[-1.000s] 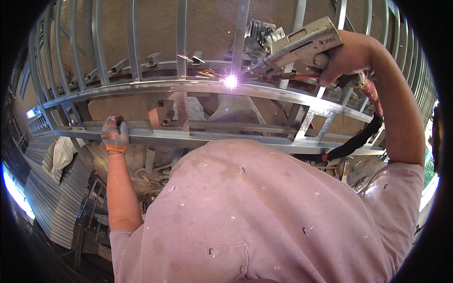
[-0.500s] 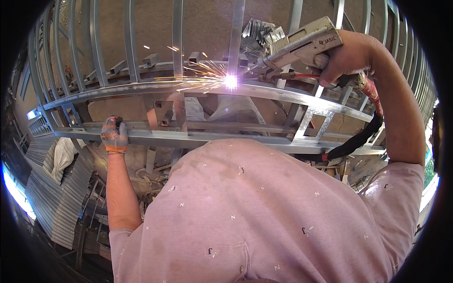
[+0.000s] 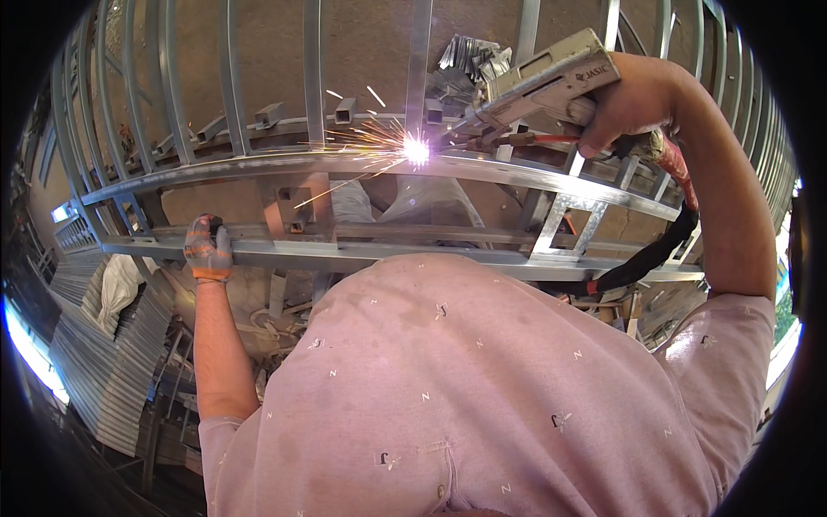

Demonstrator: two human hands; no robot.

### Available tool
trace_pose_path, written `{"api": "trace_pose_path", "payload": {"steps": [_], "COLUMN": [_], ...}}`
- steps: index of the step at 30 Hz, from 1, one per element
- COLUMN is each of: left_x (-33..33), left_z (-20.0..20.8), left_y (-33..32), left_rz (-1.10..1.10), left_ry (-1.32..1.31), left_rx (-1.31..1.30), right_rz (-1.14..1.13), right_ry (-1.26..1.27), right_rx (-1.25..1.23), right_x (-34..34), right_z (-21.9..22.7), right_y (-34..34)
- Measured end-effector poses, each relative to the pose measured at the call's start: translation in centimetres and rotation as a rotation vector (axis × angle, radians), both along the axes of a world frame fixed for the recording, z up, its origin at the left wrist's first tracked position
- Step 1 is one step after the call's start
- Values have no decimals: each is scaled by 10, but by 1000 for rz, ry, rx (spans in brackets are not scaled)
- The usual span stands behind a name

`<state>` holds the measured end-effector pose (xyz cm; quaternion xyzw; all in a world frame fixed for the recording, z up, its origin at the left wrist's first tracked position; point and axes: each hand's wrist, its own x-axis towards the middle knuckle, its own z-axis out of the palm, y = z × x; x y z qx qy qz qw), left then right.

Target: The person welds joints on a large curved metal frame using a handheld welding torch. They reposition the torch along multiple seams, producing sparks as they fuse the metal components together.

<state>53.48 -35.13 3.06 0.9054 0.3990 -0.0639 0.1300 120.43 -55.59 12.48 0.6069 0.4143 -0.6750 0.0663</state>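
Compared with a second ago, the spray of orange sparks [image 3: 366, 142] left of the right hand [image 3: 636, 99] has fanned wider, while the white-violet welding arc [image 3: 416, 152] still burns at the foot of the same straight silver metal upright [image 3: 418, 69]; the work appears to remain at that joint. The upright has slid slightly leftward in view, though whether the frame or the wearer shifted I cannot tell. The bare right hand is wrapped around a boxy, scuffed cream welding torch [image 3: 547, 76], its narrow nozzle angled down-left toward the arc. Beneath that hand runs a smooth black cable sleeve [image 3: 650, 254], past a rough red wrapping [image 3: 676, 164]. The left hand [image 3: 208, 250], in a grey-and-orange glove, is closed over a square-edged silver lower rail [image 3: 284, 250]. Between the hands, the shiny curved silver upper rail [image 3: 517, 175] bows through the view, its bend perhaps partly the lens. Below and left of the gloved hand lie ridged grey corrugated sheets [image 3: 112, 370] and a crumpled white cloth [image 3: 119, 289].
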Motion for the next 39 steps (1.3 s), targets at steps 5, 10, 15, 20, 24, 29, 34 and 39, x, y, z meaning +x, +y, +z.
{"api": "trace_pose_path", "payload": {"steps": [5,10,15,20,24,29,34,39], "left_x": [-4,-4,1,-3,-11,-17,-13,-12], "left_z": [-3,-2,0,0,-4,-7,-5,-5], "left_y": [1,1,0,4,6,9,8,6], "left_rz": [70,59,91,59,41,42,82,101], "left_ry": [-7,19,40,115,138,141,229,254], "left_rx": [-51,-58,-58,-65,-34,-32,-18,0], "right_rz": [-38,-117,-201,-143,-144,-100,-107,-136], "right_ry": [-92,-176,-108,-163,-148,-119,-123,-88], "right_rx": [-98,-116,-170,-176,-240,-168,-216,-225], "right_x": [12,38,54,54,52,53,55,56], "right_z": [8,28,29,23,17,15,11,9], "right_y": [-10,-42,-70,-79,-79,-80,-78,-79]}}
